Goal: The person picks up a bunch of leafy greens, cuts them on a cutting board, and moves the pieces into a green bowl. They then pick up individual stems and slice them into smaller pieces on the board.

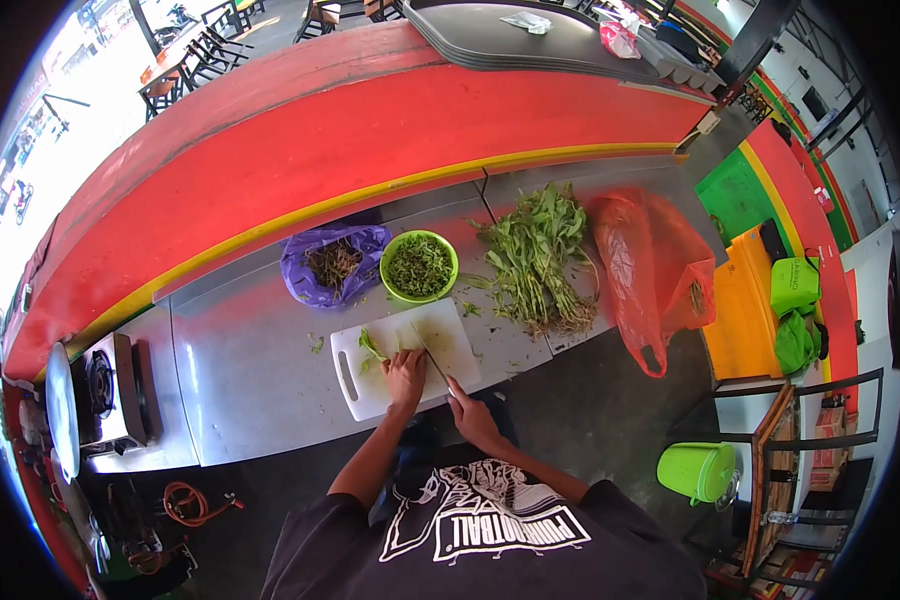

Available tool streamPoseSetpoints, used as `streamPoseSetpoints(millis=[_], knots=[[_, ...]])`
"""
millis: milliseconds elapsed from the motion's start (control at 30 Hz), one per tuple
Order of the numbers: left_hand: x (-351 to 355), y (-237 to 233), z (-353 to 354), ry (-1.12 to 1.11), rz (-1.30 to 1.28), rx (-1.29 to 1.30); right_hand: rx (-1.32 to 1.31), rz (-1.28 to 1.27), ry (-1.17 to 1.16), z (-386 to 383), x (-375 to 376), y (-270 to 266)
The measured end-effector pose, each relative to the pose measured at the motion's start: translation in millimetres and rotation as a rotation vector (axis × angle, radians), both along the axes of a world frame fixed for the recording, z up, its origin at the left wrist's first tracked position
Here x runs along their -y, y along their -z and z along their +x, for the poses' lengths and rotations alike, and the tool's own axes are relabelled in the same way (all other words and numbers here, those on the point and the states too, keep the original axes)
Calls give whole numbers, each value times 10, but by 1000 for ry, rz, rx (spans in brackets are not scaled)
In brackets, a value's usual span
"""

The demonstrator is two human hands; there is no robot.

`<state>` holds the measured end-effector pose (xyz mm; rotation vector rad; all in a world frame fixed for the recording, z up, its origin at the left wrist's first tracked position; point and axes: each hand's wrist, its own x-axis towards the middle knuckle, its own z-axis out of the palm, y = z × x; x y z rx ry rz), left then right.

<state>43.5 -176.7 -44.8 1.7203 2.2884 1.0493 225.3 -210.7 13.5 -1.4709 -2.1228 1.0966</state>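
Observation:
A white cutting board [355,385] lies on the steel counter [260,370]. My left hand [405,377] presses down on a few green stalks [372,347] on the board. My right hand [470,415] grips a knife [431,357], its blade lying across the board just right of my left hand. Behind the board stands a green bowl [420,266] holding chopped greens. A pile of leafy green stalks with roots [540,262] lies to the right of the bowl.
A purple plastic bag [332,265] with trimmings sits left of the bowl. A red plastic bag [650,270] hangs over the counter's right end. A gas burner [105,390] stands at the far left. A green bin [700,470] is on the floor.

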Motion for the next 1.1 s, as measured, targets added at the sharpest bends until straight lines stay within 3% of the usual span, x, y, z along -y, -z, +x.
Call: streamPoseSetpoints(millis=[267, 367, 900, 1100], knots=[[60, -45, -41, 72, -10, -36, 61, 40, -34, -188, -233, 177], [51, -32, -61, 81, 28, 38, -81, 112, -2, -254, -291, 260], [125, -65, -121, 99, 89, 127, -83, 0, 9, 53, -44, 34], [89, 0, -95, 66, 47, 23, -88, 10, -10, 94, -27, -52]])
